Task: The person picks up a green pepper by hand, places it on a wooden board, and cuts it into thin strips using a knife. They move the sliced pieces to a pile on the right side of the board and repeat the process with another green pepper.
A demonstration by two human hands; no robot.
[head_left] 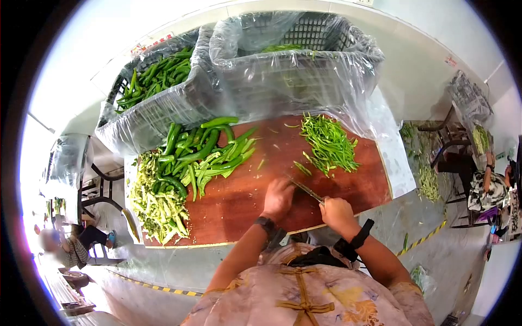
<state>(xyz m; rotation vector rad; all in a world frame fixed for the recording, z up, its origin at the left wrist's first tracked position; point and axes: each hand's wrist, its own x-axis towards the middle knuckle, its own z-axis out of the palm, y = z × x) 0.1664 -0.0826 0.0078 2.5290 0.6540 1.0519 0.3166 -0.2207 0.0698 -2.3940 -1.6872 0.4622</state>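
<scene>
My right hand [337, 214] is closed round the handle of a knife [306, 189], whose blade points up and left across the board. Just left of the knife, my left hand [279, 198] is low over the brown cutting board [228, 220], its fingers bunched and slightly blurred; I cannot tell what they hold. Beyond the knife lies a heap of thin green pepper strips [329, 144]. Whole green peppers [201, 149] and split pepper pieces [225, 163] are piled at the left. Pale pepper cores and scraps [157, 209] cover the board's left edge.
Behind the board stand two plastic-lined crates: the left crate [157, 122] holds whole peppers, the right crate [304, 76] some cut green strips. At far right a person [484, 187] sits at another station; another person [70, 247] is at far left. Scraps [428, 182] lie on the floor.
</scene>
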